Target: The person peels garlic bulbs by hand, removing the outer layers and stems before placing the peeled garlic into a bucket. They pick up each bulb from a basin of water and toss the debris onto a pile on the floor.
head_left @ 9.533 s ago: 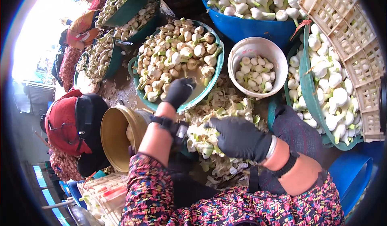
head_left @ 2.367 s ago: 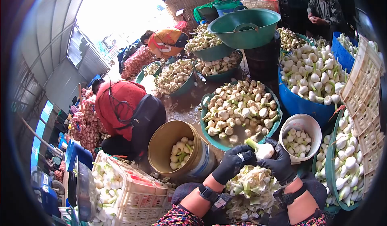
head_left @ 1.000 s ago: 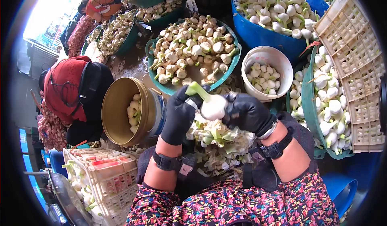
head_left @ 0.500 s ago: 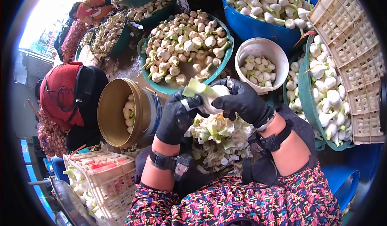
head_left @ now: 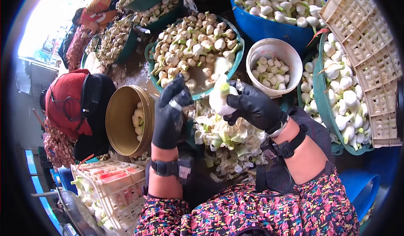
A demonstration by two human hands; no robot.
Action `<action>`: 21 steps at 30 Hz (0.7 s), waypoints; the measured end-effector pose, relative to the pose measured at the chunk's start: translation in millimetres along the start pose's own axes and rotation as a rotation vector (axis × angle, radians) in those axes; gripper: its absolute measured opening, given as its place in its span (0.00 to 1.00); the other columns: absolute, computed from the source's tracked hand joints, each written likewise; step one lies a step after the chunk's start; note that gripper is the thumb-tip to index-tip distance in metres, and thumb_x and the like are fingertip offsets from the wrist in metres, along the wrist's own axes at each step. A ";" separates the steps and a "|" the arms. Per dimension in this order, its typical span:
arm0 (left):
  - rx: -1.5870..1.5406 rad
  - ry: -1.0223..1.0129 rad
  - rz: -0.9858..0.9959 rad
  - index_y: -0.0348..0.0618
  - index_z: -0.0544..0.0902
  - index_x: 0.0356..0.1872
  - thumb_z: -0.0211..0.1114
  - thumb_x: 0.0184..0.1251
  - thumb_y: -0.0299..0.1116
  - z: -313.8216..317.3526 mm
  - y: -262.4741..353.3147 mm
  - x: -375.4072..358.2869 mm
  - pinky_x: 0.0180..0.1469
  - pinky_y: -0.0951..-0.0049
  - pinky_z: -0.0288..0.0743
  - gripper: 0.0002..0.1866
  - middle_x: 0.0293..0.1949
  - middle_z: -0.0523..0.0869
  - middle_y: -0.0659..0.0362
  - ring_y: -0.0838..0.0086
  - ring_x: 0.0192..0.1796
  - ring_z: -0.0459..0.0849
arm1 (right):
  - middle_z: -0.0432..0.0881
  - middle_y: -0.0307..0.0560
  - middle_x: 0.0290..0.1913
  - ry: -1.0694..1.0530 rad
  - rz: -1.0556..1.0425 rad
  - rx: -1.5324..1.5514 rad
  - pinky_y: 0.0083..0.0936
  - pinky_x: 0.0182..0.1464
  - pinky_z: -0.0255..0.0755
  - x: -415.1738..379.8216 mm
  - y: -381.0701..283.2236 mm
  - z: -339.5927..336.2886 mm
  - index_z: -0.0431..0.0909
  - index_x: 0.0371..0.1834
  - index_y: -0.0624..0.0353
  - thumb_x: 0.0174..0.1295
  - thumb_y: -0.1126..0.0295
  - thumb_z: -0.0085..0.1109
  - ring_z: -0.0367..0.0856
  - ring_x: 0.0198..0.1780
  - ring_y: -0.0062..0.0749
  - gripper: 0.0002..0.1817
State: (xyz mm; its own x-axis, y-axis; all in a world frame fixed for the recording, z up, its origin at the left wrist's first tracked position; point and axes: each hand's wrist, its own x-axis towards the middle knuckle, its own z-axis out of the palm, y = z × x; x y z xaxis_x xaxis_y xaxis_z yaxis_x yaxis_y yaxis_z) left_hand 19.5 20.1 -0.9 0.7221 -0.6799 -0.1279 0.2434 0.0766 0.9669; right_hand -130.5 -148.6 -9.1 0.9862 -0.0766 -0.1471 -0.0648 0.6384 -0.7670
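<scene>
My right hand (head_left: 259, 107), in a black glove, grips a white garlic bulb (head_left: 221, 99) with its green cut stem tilted up. To the left, apart from the bulb, my gloved left hand (head_left: 170, 110) is raised with half-curled, slightly blurred fingers spread apart. A white band (head_left: 175, 105) shows on one of its fingers. Just above the bulb is a blurred pale piece (head_left: 223, 65), which looks like peeled garlic skin, in front of the green tub (head_left: 238, 61) of unpeeled garlic. Below my hands lies a heap of peeled skins (head_left: 227, 139).
A white bucket (head_left: 251, 53) with small bulbs stands beyond my right hand. A tan bucket (head_left: 110, 128) lies tipped on the left, near a person in red (head_left: 67, 101). White bulbs fill the blue tub (head_left: 261, 30) and the right green tub (head_left: 322, 84). Plastic crates (head_left: 366, 38) flank both sides.
My left hand has let go of the garlic bulb and moved left. The bulb now stands more upright in my right hand, and a pale piece has appeared above it.
</scene>
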 end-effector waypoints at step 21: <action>-0.026 -0.086 0.017 0.33 0.78 0.45 0.58 0.58 0.23 9.0 -2.5 -12.5 0.53 0.73 0.70 0.13 0.46 0.83 0.56 0.72 0.47 0.80 | 0.81 0.43 0.34 0.202 0.135 -0.470 0.22 0.40 0.78 1.4 -4.7 -11.8 0.76 0.43 0.62 0.58 0.66 0.59 0.81 0.36 0.24 0.13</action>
State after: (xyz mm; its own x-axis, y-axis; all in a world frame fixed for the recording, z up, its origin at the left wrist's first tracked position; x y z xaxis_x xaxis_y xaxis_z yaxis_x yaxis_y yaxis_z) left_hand 4.0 21.9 0.3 0.6682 -0.7384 -0.0911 0.2492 0.1068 0.9625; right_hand -130.6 -160.7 -13.1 0.9183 -0.1931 -0.3455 -0.2961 0.2443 -0.9234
